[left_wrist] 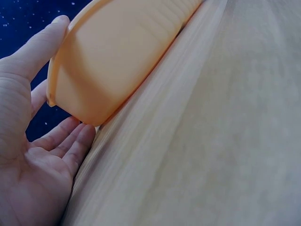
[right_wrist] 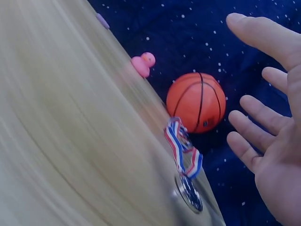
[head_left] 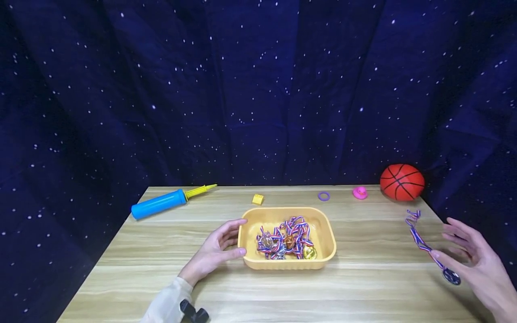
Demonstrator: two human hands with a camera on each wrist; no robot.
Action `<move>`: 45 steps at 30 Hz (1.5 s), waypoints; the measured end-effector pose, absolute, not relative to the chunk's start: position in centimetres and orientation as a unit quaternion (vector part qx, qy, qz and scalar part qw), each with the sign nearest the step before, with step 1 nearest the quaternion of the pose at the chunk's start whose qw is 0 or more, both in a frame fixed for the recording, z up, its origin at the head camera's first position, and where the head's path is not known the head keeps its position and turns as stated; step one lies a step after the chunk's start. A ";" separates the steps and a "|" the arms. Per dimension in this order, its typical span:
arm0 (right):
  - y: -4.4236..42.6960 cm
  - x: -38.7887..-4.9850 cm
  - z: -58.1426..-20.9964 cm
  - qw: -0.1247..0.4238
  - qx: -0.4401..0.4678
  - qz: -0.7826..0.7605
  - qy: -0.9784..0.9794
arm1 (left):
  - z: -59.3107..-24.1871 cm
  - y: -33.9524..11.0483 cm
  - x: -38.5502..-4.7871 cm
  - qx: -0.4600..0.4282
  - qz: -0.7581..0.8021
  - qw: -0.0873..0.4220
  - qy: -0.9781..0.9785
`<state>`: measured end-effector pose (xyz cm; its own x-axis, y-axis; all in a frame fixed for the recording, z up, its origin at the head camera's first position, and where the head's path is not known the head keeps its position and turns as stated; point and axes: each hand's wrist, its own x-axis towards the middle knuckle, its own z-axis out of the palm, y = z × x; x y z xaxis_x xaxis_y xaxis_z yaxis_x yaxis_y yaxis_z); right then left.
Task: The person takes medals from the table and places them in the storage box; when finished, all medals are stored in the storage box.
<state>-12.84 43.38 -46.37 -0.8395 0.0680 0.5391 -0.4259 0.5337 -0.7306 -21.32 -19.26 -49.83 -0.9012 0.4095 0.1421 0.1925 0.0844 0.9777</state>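
A yellow plastic basin point(head_left: 329, 240) stands on the wooden table, holding several medals with red, white and blue ribbons point(head_left: 296, 233); gold point(head_left: 309, 252), silver and bronze discs show. My left hand point(head_left: 216, 251) holds the basin's left end, thumb at the near rim and fingers around the far side. The left wrist view shows that thumb point(left_wrist: 44, 44) against the rim and the lower fingers beside the wall. At the table's right side lies a silver-looking medal point(head_left: 451, 277) with its ribbon point(head_left: 420, 242) stretched away. My right hand point(head_left: 476, 264) is beside it, fingers spread, holding nothing.
A blue pump point(head_left: 159, 205) with a yellow nozzle lies at the back left. Along the back edge sit a yellow block point(head_left: 257, 199), a purple ring point(head_left: 323, 193), a pink duck point(head_left: 360, 193) and a red basketball point(head_left: 402, 182). A dark starry curtain point(head_left: 258, 89) hangs behind.
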 end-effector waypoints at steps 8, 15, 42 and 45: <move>45.6 -12.8 -47.7 0.198 0.101 0.438 -0.871 | -49.9 -19.4 -21.1 0.204 0.645 0.081 0.732; 47.5 -12.2 -48.9 0.138 0.063 0.395 -0.906 | -49.7 -19.3 -21.2 0.209 0.646 0.083 0.730; 46.9 -12.3 -49.3 0.104 0.050 0.384 -0.916 | -49.7 -19.3 -21.3 0.211 0.652 0.091 0.722; 46.2 -12.5 -49.4 0.107 0.069 0.406 -0.905 | -49.6 -19.3 -21.3 0.213 0.651 0.090 0.723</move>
